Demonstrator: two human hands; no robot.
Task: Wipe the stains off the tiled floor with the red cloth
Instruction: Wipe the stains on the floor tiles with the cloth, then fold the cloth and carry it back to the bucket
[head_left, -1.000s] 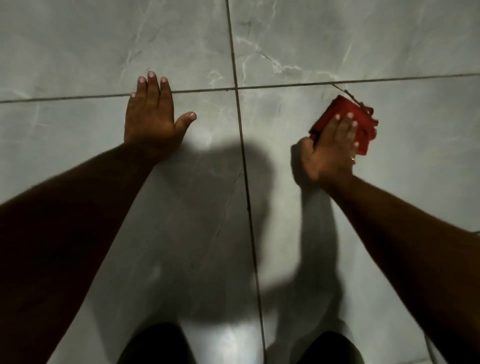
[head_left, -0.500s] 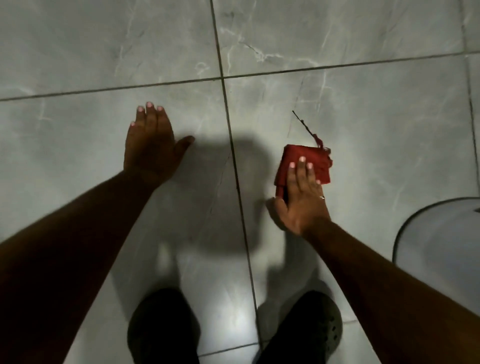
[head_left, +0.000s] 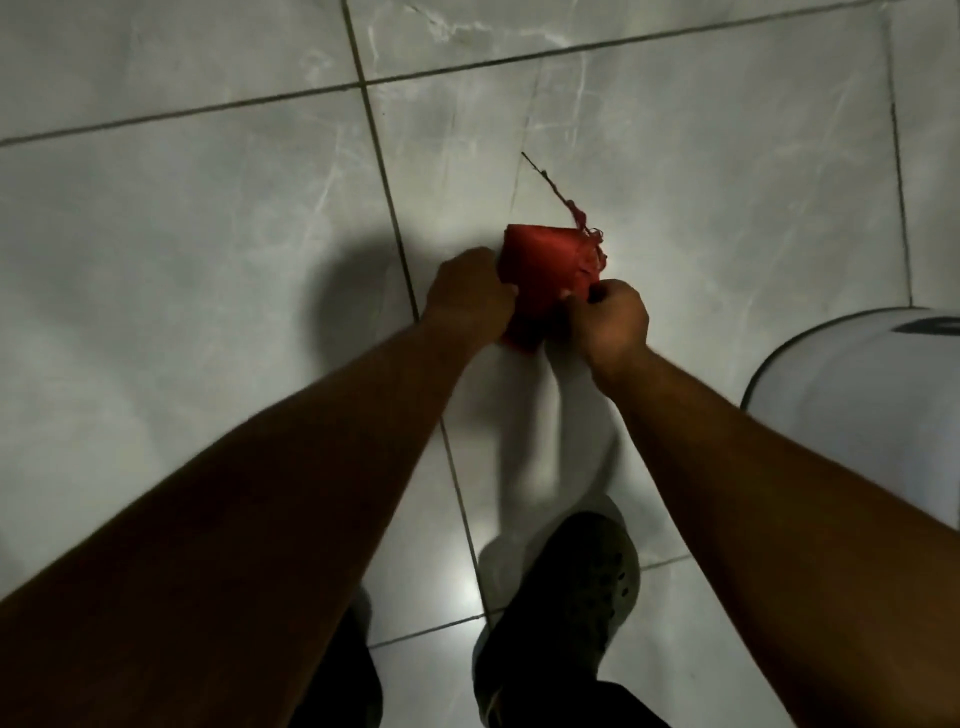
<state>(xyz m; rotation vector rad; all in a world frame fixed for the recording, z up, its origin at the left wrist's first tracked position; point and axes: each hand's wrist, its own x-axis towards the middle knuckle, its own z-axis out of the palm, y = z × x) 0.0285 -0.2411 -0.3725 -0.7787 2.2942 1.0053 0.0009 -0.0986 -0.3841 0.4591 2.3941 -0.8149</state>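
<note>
Both hands, left hand (head_left: 470, 296) and right hand (head_left: 612, 317), are now pinching the red cloth (head_left: 545, 265) with closed fingers, the left no longer lying flat on the tiled floor (head_left: 208, 234).

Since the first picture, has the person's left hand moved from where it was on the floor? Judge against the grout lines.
Yes. The left hand has crossed the lengthwise grout line rightward and now grips the red cloth opposite the right hand.

Both hands' grip on red cloth (head_left: 545, 265), seemingly above tiled floor (head_left: 208, 234).
</note>
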